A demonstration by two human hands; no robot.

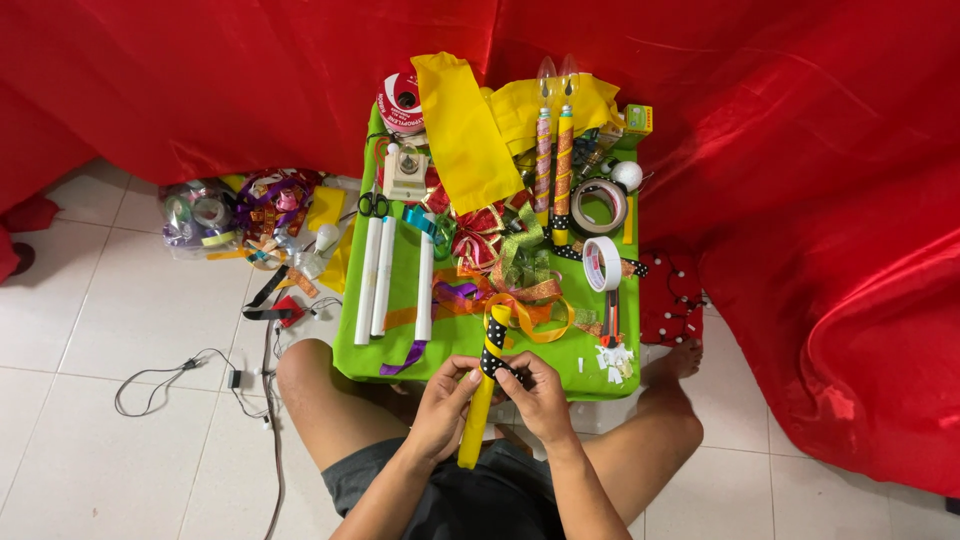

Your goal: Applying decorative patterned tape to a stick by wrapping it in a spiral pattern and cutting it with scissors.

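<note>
That yellow tube [478, 415] looks light and stiff, probably easy to roll between the palms, so the bare lower length seems the safest hold. It stands nearly upright at six o'clock, off the near edge of the green table [400, 335]. The left hand [444, 400] and right hand [535, 395] pinch the black polka-dot ribbon [492, 345] wound round its top; the ribbon looks soft, maybe slippery.
</note>
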